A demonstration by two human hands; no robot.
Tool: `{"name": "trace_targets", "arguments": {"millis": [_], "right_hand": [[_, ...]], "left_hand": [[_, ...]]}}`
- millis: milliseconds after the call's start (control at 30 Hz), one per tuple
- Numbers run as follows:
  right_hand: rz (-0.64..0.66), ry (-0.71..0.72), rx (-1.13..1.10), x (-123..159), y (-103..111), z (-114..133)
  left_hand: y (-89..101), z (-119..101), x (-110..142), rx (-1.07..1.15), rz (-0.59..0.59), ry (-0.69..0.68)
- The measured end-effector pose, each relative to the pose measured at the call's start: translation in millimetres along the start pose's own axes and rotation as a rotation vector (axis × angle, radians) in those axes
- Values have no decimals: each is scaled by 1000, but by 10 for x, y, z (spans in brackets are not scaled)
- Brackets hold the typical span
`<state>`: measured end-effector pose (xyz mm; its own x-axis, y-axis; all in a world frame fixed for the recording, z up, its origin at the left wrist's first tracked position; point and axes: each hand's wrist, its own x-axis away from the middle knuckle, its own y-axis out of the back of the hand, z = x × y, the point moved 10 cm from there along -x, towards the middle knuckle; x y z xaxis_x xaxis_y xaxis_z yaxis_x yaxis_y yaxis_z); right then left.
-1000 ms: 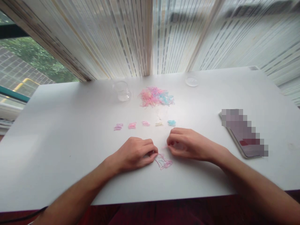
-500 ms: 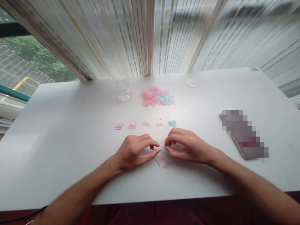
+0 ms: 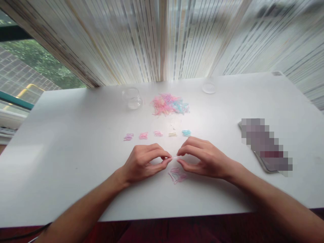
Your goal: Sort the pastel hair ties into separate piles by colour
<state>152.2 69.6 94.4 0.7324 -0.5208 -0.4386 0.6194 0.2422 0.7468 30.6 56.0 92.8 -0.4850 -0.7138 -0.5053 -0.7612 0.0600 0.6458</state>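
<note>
Across a white tabletop (image 3: 63, 141), a purple bundle (image 3: 128, 137) of thin bands lies beyond the left grip (image 3: 145, 160) and slightly to its left, with a clear container (image 3: 134, 103) farther off. A pink bundle (image 3: 143, 135) sits directly beyond that grip, whose thumb and forefinger pinch one end of a pale band (image 3: 175, 157), seemingly to steady so slight a thing while leaving its length exposed. Beyond the left grip's fingertips comes a light pink bundle (image 3: 158, 133); well past it, a mixed pile (image 3: 168, 104) of bands is heaped. A cream bundle (image 3: 172, 134) lies beyond the gap between the grips, which the pale band spans. Loose bands (image 3: 179, 176), mostly purplish, spread on the near side of that gap, apparently set within easy reach of both grips. A blue bundle (image 3: 186, 133) rests just beyond the right grip (image 3: 202, 157), whose thumb and forefinger stand slightly apart around the pale band's other end; contact cannot be confirmed. The bundles form a spaced row, likely so colors do not mix. A clear lid (image 3: 209, 88) lies far beyond the right grip, and a phone (image 3: 265, 145) well to its right, seemingly out of the way.
</note>
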Motion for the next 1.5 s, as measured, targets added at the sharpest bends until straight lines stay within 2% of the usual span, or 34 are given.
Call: {"name": "trace_targets", "arguments": {"millis": [200, 300, 367, 433, 500, 600, 700, 967, 1233, 1500], "right_hand": [[-17, 9, 4, 0, 8, -3], [5, 5, 0, 1, -15, -9], [29, -8, 6, 3, -40, -28], [56, -18, 15, 6, -68, -47], [89, -23, 18, 10, -102, -62], [143, -36, 8, 23, -159, -85], [175, -49, -17, 35, -192, -106], [199, -78, -30, 53, -216, -158], [210, -74, -24, 57, -231, -154], [227, -84, -13, 65, -246, -163]], "left_hand": [[-17, 24, -3, 39, 19, 7], [47, 40, -16, 34, 64, -10], [177, 126, -22, 12, 92, 8], [395, 338, -13, -31, 80, 111], [655, 549, 19, -99, 20, 199], [802, 823, 106, -182, 65, 323], [777, 946, 177, -211, 126, 389], [703, 1033, 235, -291, 208, 509], [692, 1040, 250, -300, 227, 532], [726, 983, 211, -293, 210, 487]]}}
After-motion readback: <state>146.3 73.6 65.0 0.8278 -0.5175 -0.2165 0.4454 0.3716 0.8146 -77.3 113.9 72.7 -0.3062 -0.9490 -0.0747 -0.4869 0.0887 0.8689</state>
